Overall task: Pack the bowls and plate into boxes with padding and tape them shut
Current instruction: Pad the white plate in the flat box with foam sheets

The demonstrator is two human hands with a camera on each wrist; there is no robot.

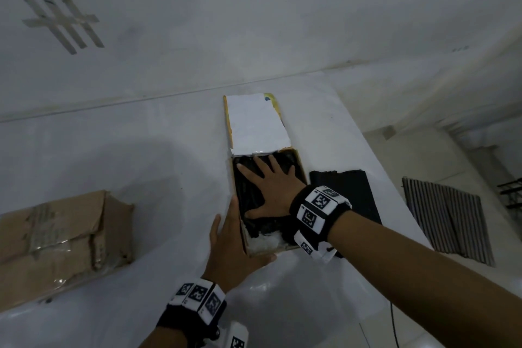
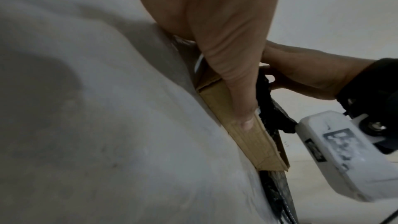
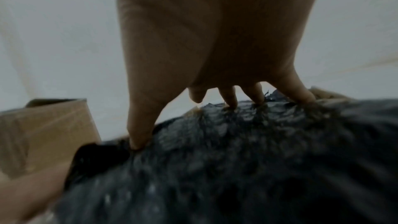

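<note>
A shallow cardboard box [image 1: 301, 169] lies open mid-table, its white lid flap [image 1: 257, 124] folded away from me. Black bubble-wrap padding [image 1: 248, 195] fills it, with white material [image 1: 265, 243] showing at the near end. My right hand [image 1: 271, 186] lies flat on the padding [image 3: 237, 159] with fingers [image 3: 230, 96] spread, pressing down. My left hand [image 1: 228, 237] rests flat against the box's left wall [image 2: 247, 139], fingers [image 2: 241, 105] straight, thumb along the near corner. No bowl or plate shows; whatever lies beneath the padding is hidden.
A second, closed cardboard box [image 1: 62, 234] with clear tape sits at the left of the white table. Black padding sheets [image 1: 353, 195] lie just right of the open box, near the table's right edge. Tape strips [image 1: 62, 20] are stuck on the wall.
</note>
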